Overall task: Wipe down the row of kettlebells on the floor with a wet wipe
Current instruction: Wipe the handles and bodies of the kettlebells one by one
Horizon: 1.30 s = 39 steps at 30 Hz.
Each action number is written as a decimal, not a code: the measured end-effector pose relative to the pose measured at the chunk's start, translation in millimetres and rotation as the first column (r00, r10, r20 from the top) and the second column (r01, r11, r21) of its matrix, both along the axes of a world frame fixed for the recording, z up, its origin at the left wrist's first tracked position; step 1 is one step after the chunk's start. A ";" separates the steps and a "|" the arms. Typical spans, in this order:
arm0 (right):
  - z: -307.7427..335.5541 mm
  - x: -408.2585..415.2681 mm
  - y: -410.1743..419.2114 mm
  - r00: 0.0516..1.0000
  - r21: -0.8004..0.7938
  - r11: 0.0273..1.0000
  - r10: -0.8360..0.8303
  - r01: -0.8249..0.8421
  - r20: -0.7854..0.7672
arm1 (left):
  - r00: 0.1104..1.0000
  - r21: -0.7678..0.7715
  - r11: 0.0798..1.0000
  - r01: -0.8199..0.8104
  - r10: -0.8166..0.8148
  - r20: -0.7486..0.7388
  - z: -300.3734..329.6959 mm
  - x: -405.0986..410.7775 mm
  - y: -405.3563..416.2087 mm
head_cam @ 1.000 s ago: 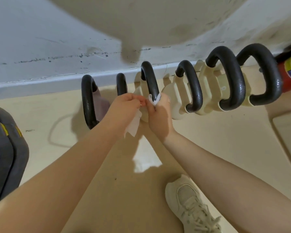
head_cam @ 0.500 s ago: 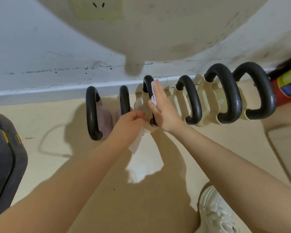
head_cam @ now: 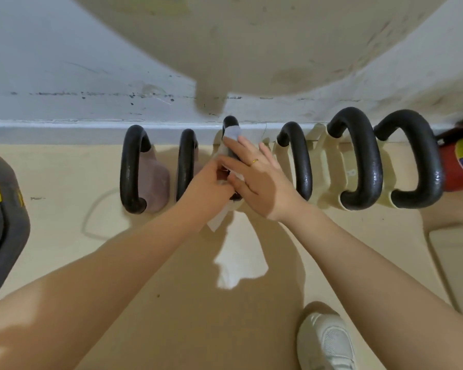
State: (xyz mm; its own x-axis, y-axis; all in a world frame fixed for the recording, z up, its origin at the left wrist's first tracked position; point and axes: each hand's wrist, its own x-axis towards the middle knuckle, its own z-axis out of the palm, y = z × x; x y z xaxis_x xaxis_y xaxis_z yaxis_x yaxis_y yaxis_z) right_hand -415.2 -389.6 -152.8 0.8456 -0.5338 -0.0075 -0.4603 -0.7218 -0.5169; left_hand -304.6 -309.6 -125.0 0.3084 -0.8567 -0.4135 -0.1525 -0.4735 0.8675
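- The row of kettlebells stands on the floor along the base of the wall, six black handles showing; the two at the left have mauve bodies, the rest cream ones.
- The right hand lies over the third kettlebell handle with fingers straight and spread, pressing the wet wipe against the top of the handle. Half a second ago the fingers lay closer together on the same handle; a gold ring now shows on one finger.
- The left hand sits against the right one at the lower part of that handle, fingers curled, pinching the hanging end of the wipe, which trails below the wrist. It has moved up from its earlier, lower place to touch the right hand.
- A white shoe shows at bottom right, further into view than half a second ago.
- A red cylinder lies at the right end of the row.
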 end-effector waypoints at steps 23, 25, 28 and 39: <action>-0.7 71.5 -88.4 0.978 0.653 0.736 -0.206 0.181 -0.038 | 0.973 0.104 0.989 -0.102 0.077 0.219 -11.7 -21.7 -4.8; -7.1 73.3 -78.9 0.927 0.781 0.570 -0.375 0.255 -0.030 | 0.974 0.096 0.991 -0.088 0.065 0.219 -12.8 -16.9 -1.1; -11.8 63.9 -56.4 0.842 0.856 0.437 -0.539 0.278 0.001 | 0.972 0.104 0.994 -0.028 0.003 0.234 -11.2 -14.6 -0.2; -38.0 -11.0 46.3 0.882 0.648 0.762 -0.291 -0.021 0.372 | 0.996 0.141 0.987 -0.081 0.076 0.041 -15.8 -20.0 26.0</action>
